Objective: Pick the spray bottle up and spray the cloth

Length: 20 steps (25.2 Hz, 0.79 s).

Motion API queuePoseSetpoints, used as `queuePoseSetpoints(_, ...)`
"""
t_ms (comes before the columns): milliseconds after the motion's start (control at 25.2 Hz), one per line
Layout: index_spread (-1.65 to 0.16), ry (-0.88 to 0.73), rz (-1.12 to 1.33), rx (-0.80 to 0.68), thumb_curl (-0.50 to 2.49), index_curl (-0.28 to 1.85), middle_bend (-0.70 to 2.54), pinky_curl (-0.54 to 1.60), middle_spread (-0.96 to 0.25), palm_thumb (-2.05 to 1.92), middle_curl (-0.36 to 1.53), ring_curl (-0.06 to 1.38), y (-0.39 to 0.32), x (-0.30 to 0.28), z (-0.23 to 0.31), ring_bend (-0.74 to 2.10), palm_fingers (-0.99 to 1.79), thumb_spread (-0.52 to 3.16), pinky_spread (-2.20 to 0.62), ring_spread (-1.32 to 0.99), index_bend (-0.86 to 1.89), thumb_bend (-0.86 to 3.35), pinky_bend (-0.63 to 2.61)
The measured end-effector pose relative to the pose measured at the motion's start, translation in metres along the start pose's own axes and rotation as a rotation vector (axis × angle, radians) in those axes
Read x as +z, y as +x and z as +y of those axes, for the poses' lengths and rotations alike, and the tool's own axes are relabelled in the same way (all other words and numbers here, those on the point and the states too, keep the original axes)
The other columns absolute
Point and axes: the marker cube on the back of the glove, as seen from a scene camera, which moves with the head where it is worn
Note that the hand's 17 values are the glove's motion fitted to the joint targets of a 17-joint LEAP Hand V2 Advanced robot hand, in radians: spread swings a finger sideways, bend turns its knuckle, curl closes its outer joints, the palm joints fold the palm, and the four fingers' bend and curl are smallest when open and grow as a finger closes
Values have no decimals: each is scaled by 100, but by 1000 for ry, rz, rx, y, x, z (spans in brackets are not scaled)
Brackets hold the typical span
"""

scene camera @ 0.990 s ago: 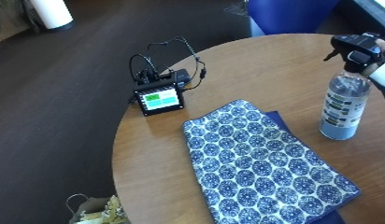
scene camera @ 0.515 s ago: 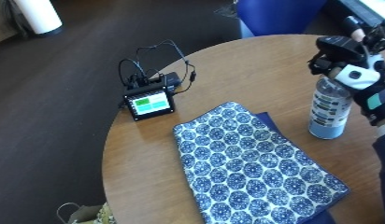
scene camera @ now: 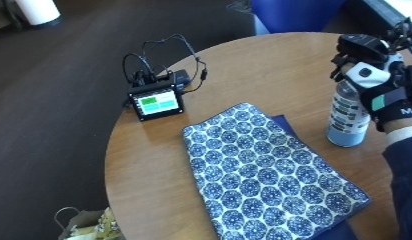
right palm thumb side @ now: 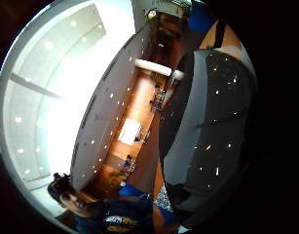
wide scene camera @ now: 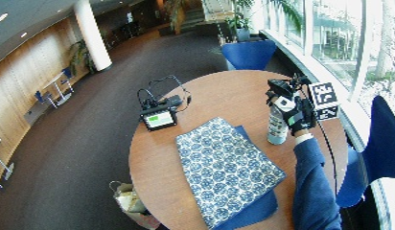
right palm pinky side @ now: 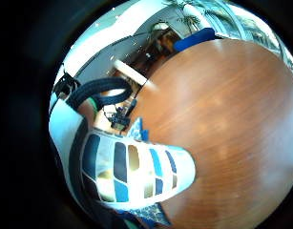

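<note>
Right hand (scene camera: pixel 384 95), black-gloved: set against the upper body and neck of the spray bottle (scene camera: pixel 347 116); whether its fingers are curled round the bottle cannot be told from these views.

Step in hand, as judged: the pick-up. The bottle stands upright on the table, not yet lifted. The next move calls for a settled hold, a lift, and the nozzle turned toward the cloth.

Round wooden table (scene camera: pixel 272 65): bears all items.

Cloth (scene camera: pixel 269 177): blue-and-white patterned, lying flat, near the bottle but apart from it.

Small screen device (scene camera: pixel 156 101): cabled, green display; its writing is illegible.

Bottle label: printed bands, unreadable. Glove: white lettering, partly cut off, not legible.
</note>
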Motion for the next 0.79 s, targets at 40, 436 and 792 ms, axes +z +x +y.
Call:
queuePoseSetpoints(40,-35,35,11,9,48,10,80,36,-16,91,44,39,0,-7,1,79,120,87,-23,-24,14,7,58)
queuePoseSetpoints(436,-34,191,-7,4,55,14,77,36,-17,96,45,41,7,-64,11,76,122,74,-32,-24,6,1,56)
queuePoseSetpoints(792,-33,110,-59,46,59,17,76,36,-17,98,46,41,0,-96,35,72,124,71,-34,-23,12,-2,53)
